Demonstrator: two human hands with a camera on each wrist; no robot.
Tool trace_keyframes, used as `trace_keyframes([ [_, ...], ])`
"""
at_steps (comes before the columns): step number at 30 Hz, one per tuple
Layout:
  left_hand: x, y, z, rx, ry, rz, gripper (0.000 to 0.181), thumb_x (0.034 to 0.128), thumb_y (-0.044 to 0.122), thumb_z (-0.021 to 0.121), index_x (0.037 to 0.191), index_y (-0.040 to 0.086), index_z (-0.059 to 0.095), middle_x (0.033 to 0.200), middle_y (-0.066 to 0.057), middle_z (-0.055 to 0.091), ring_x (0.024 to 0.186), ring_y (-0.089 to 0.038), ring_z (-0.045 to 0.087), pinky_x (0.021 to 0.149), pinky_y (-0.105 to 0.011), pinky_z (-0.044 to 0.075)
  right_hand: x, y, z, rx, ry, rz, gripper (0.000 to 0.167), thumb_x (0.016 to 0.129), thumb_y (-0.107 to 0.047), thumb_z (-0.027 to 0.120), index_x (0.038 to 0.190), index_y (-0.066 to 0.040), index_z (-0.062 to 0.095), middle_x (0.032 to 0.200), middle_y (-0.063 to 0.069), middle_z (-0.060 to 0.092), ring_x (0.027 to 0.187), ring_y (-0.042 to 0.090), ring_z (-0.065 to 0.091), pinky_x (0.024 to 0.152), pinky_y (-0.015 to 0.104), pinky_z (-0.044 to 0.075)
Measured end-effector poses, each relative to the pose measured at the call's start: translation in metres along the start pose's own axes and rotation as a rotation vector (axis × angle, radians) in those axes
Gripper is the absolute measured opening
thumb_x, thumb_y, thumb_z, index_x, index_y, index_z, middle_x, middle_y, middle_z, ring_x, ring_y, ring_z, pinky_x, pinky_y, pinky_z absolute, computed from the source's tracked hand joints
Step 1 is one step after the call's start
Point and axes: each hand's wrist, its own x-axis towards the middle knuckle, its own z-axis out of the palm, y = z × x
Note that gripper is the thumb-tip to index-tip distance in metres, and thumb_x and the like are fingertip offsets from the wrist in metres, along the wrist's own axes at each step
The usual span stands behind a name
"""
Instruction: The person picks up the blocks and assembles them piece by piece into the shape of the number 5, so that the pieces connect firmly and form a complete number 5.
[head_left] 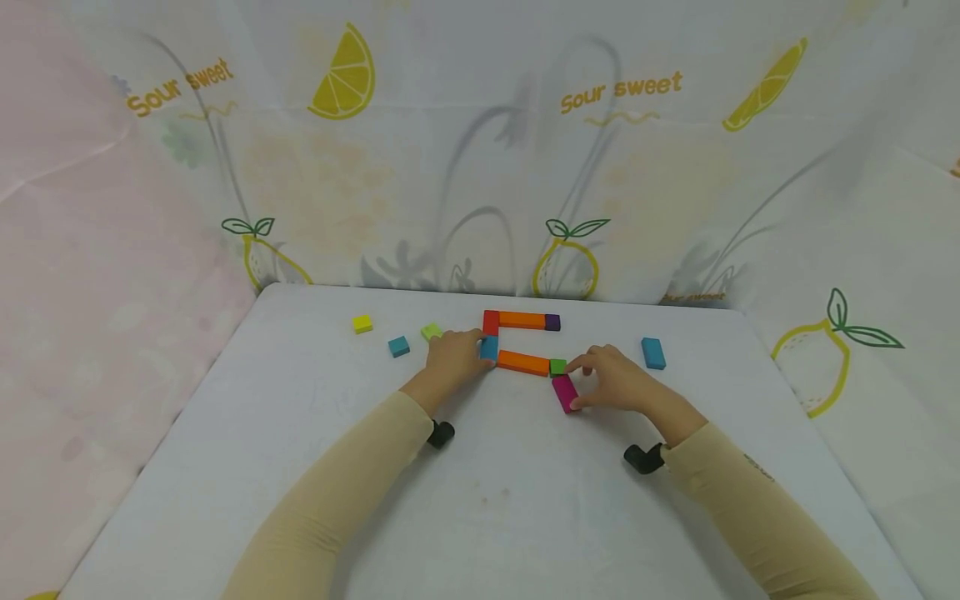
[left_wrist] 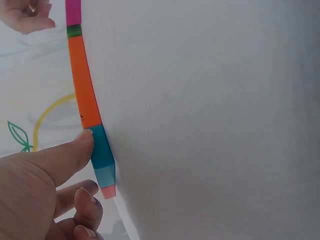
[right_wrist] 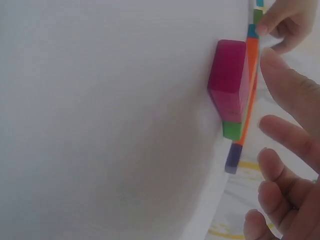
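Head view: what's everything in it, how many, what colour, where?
Yellow block: 1, yellow, far left
Left blue block: 1, blue, right of yellow
Lime block: 1, lime, left, partly hidden
Red block: 1, red, back middle
Middle blue block: 1, blue, in front of red
Orange blocks: 2, orange, right of red and middle blue
Purple block: 1, purple, right of back orange
Green block: 1, green, right of front orange
Magenta block: 1, magenta, in front of green
Right blue block: 1, blue, far right
Table: 1, white, under blocks
Backdrop: 1, white and pink, lemon-printed, behind table
Wrist pieces: 2, black, near cuffs
Sleeves: 2, tan, forearms
Left hand: 1, pinching middle blue
Right hand: 1, beside magenta
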Motion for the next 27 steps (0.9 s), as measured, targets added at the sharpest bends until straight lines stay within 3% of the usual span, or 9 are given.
trace_keyframes([
  [10,-0.006,-0.003,-0.004,-0.045,-0.001,-0.009,0.063,0.0905,0.047,0.072,0.144,0.017,0.055,0.136,-0.011,0.062,0.121,-0.036,0.054,0.104,-0.055,0.038,-0.005,0.008,-0.008,0.068,0.034,-0.018,0.047,0.083,-0.032,0.083,0.124,-0.013,0.069,0.106,0.007,0.061,0.107,0.029,0.051,0.085,0.043,0.051],
  [16,-0.009,-0.022,-0.012,-0.088,0.042,-0.026,0.060,0.0905,0.047,0.072,0.141,0.019,0.057,0.130,-0.009,0.065,0.117,-0.033,0.055,0.103,-0.052,0.038,-0.014,0.017,-0.016,0.111,0.096,-0.048,0.038,0.093,-0.027,0.072,0.125,-0.007,0.068,0.109,0.012,0.060,0.107,0.034,0.051,0.086,0.048,0.050],
  [27,-0.009,-0.056,-0.027,-0.071,0.099,-0.050,0.057,0.0909,0.044,0.071,0.139,0.015,0.059,0.128,-0.017,0.064,0.117,-0.037,0.053,0.097,-0.053,0.038,-0.026,0.051,-0.036,0.108,0.240,-0.042,0.036,0.095,-0.022,0.070,0.123,0.001,0.067,0.106,0.017,0.062,0.098,0.034,0.055,0.085,0.049,0.046],
])
